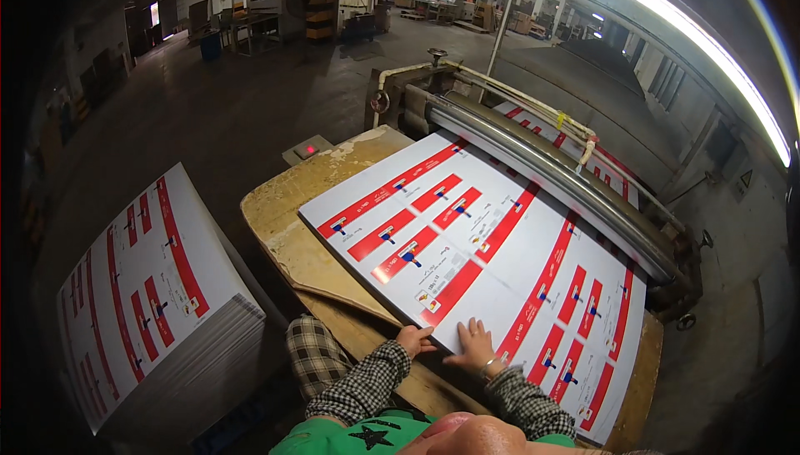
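A large white printed sheet (500,276) with red bands and small blue figures lies on a worn wooden feed table (287,222), its far edge under a metal roller (550,180). My left hand (414,341) is closed at the near edge of the sheet, its thumb on the edge and its other fingers mostly hidden. To its right, my right hand (473,347) rests on the same edge with fingers spread over the surface.
A tall stack of similar printed sheets (142,288) stands at the left. The roller machine has a handwheel (379,102) and pale pipes (517,92). A small box with a red light (310,150) sits by the table's far-left edge. Beyond is a workshop floor with benches.
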The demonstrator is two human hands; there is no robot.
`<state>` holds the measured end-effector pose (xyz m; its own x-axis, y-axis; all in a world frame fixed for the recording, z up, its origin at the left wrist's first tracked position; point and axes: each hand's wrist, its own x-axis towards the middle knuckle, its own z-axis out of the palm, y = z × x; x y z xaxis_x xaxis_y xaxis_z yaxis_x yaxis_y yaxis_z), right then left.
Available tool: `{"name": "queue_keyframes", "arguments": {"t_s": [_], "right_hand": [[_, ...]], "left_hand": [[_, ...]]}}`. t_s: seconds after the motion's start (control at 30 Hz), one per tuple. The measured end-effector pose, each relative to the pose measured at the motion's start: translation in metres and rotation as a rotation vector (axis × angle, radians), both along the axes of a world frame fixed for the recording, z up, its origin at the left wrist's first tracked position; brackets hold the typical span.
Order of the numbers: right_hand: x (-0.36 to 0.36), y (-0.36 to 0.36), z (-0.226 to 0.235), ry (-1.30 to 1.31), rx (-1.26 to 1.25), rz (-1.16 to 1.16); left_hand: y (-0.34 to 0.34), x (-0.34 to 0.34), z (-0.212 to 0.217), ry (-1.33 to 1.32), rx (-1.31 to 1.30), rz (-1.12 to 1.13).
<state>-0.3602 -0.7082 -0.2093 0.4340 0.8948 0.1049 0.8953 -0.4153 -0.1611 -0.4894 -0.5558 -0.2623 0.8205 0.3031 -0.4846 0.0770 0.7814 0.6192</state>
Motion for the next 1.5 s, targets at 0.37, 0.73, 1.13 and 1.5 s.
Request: {"name": "queue_keyframes", "arguments": {"t_s": [0.37, 0.73, 1.13, 1.5], "right_hand": [[0.022, -0.015, 0.102, 0.573, 0.269, -0.023], [-0.012, -0.030, 0.047, 0.663, 0.070, -0.011], [0.027, 0.011, 0.007, 0.232, 0.017, -0.061], [0.026, -0.006, 0.073, 0.716, 0.042, -0.048]], "left_hand": [[0.006, 0.004, -0.034, 0.270, 0.124, 0.074], [-0.001, 0.015, -0.041, 0.282, 0.111, 0.266], [-0.002, 0.006, -0.006, 0.036, -0.009, 0.057], [0.003, -0.010, -0.005, 0.084, 0.080, -0.001]]}}
